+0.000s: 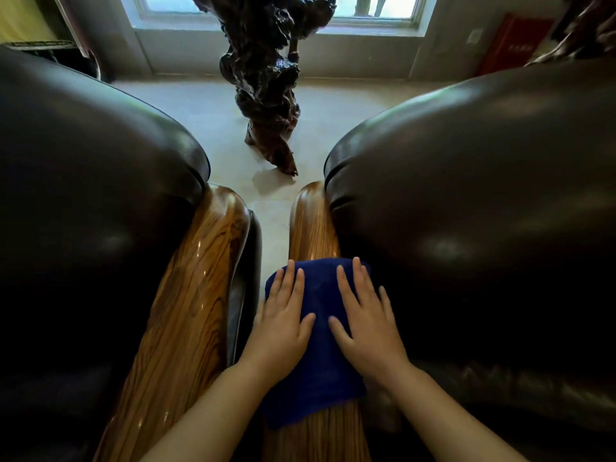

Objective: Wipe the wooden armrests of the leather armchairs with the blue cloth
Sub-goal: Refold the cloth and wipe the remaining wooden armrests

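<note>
Hands flat, fingers spread: left hand [283,323] and right hand [368,323] pressing blue cloth [320,358] onto armrest [311,225].

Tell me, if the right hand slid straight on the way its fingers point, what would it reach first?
The right hand lies flat on the cloth, fingers pointing along the armrest. It would probably pass the cloth's far edge onto bare wood, maybe brushing the leather cushion alongside.

head cam only, wide-angle | looks forward and steeply down from above two armchairs [466,201] | close over the right chair's wooden armrest [313,225], hands near the bottom edge | faces a window [373,8] and the floor [213,115] | edges bend, no second view
</note>
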`<state>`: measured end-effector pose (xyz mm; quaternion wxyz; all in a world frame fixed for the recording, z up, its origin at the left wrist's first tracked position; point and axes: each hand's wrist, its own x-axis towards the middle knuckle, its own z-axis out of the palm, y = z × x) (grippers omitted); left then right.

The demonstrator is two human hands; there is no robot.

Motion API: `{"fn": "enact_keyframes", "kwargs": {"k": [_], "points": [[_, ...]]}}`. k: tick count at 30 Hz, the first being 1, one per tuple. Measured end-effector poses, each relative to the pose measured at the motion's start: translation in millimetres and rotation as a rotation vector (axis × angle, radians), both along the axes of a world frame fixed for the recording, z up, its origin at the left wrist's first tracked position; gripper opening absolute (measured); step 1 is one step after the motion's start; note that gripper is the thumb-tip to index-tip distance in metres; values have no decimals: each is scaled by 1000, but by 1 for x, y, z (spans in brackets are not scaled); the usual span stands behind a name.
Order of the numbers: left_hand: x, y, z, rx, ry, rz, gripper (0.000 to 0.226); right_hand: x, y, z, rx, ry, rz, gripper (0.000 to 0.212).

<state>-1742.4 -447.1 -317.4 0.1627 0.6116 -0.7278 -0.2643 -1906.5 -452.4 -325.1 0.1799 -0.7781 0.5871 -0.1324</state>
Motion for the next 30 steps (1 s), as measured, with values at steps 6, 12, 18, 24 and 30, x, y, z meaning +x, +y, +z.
{"fn": "enact_keyframes", "kwargs": {"k": [6,12,18,24,30], "points": [[13,0,8,-11,12,-105,79,-28,-14,11,53,56,165,81],[3,-40,18,52,41,-23,81,-16,-44,20,182,-101,31,78],[-8,-38,23,-72,62,132,60,2,-32,24,38,-200,-163,52],[-15,-17,30,-106,-146,25,39,0,-9,34,-67,63,-37,27],[-14,7,70,186,-249,-288,28,-30,18,62,305,44,117,14]]}}
